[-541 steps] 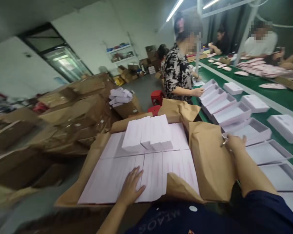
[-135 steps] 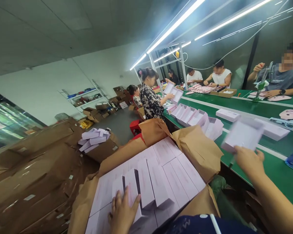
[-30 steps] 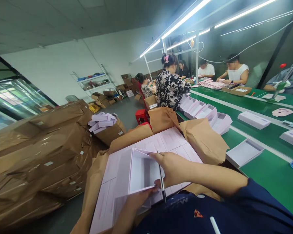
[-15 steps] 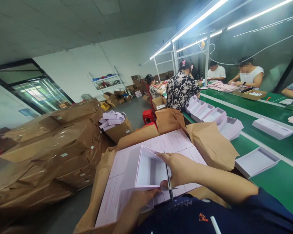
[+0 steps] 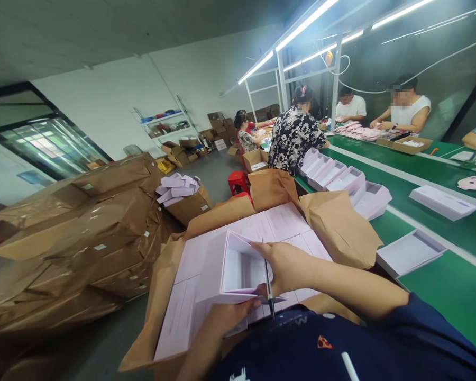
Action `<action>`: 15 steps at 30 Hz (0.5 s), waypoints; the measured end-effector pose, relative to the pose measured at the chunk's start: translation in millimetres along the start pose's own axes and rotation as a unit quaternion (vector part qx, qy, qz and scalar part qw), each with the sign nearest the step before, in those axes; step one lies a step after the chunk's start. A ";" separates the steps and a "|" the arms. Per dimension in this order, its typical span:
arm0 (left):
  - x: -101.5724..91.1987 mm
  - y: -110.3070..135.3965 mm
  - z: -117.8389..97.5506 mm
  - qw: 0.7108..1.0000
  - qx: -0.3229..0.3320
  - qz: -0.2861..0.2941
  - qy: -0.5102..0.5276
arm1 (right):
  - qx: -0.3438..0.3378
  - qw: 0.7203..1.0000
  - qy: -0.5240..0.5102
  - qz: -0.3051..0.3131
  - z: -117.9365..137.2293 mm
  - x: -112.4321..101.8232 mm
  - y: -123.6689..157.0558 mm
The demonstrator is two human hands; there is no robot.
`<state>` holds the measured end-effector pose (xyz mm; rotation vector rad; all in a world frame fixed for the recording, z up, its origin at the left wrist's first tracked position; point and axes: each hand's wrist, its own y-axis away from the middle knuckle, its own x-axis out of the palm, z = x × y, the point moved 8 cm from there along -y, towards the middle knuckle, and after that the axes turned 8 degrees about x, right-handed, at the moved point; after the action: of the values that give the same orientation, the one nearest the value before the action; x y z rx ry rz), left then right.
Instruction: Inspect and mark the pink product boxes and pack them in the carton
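A pale pinkish-white cardboard box (image 5: pixel 212 267) is tilted with its open side facing me, and its inside shows bare walls. From below, my left hand (image 5: pixel 232 316) grips the box's lower edge, its fingers mostly hidden underneath. My right hand (image 5: pixel 287 267) closes on the box's right side, with thumb and fingers at the rim. A slim dark pen (image 5: pixel 268 286) also sits in that hand, pointing up across the opening. Under the box, rows of closed pale boxes (image 5: pixel 182 312) fill a large carton (image 5: pixel 143 323) with brown flaps folded outward.
On my right runs a green worktable (image 5: pixel 456 296) bearing several open pale boxes (image 5: pixel 345 182) and a shallow tray (image 5: pixel 410 254). Brown wrapped cartons (image 5: pixel 87 238) are stacked at left. A red stool (image 5: pixel 238 182) stands beyond the carton. Several people sit along the table.
The view has shifted slightly. Both hands keep hold of the box, whose opening has turned a little; the pen stays in my right hand.
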<state>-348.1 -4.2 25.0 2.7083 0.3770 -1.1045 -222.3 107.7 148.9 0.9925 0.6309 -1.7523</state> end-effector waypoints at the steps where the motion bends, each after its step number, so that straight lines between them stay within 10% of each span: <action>1: 1.9 0.3 -5.0 1.000 0.016 0.006 0.010 | -0.002 1.000 -0.001 -0.004 -1.5 0.3 -1.7; 15: -12.7 7.3 -43.7 0.997 0.006 0.015 0.075 | -0.025 0.995 -0.091 -0.019 -7.3 8.9 4.7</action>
<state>-325.9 -1.3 65.3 2.8055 0.3518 -0.9022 -217.1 107.1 137.6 0.7808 0.5772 -1.8277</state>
